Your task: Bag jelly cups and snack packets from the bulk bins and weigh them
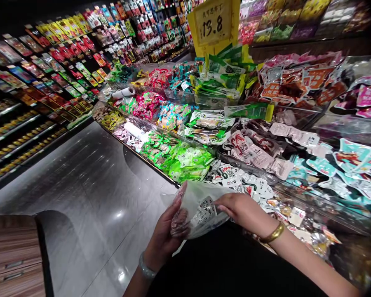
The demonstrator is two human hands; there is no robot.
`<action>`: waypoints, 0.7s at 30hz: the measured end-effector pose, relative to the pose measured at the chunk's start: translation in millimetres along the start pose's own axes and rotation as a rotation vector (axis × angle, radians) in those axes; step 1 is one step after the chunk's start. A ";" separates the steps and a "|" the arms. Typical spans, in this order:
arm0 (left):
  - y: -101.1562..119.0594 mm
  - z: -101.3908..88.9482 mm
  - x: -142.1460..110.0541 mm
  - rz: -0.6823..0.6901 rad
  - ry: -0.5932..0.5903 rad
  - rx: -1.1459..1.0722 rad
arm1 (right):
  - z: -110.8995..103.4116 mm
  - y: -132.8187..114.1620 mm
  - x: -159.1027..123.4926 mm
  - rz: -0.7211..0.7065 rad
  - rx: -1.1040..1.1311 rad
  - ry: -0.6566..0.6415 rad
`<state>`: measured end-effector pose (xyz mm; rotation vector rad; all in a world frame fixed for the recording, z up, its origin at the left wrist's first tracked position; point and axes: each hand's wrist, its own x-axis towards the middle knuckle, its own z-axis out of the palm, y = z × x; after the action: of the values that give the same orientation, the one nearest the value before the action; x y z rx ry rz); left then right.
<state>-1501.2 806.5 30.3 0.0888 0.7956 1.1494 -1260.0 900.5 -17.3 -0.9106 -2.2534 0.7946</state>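
The left hand [168,231] grips a translucent plastic bag [198,194] by its side, near a heap of glossy green packets [188,161]. The right hand [241,208] reaches a white, black-printed packet [204,211] in the bag; whether its fingers pinch it, one cannot tell.

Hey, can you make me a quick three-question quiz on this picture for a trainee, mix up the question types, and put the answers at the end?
1. Multiple choice: which number is on the yellow sign?
A) 18.3
B) 13.8
C) 31.8

2. True or false: the person's left hand holds a see-through plastic bag.

3. Fill in the missing color: the person's right hand is on the same arm as a ____ bracelet.

Key: 1. B; 2. true; 3. gold.
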 end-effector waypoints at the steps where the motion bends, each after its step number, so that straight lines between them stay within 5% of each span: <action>1: 0.2 -2.0 0.3 0.008 0.005 -0.013 | -4.1 3.2 -2.1 -0.005 0.015 -0.038; 3: 1.0 -3.6 0.9 0.017 0.016 -0.026 | -13.9 14.0 -6.0 0.022 0.040 -0.047; 5: 2.1 -2.6 1.4 0.010 0.025 -0.032 | -23.3 31.8 -10.4 0.130 0.033 0.086; 9: 4.6 1.3 1.9 -0.004 0.047 -0.054 | -29.1 78.3 -20.7 0.411 -0.245 0.164; 14: 7.4 0.1 1.7 0.028 0.077 -0.062 | -4.6 114.9 -24.4 0.685 -0.335 -0.072; 21: 7.5 -1.9 1.9 0.052 0.048 -0.066 | 29.8 118.4 -5.6 0.767 -0.231 0.033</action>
<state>-1507.9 810.8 31.3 0.0269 0.8012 1.2303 -1229.3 957.1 -121.2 -1.9357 -1.9722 0.8173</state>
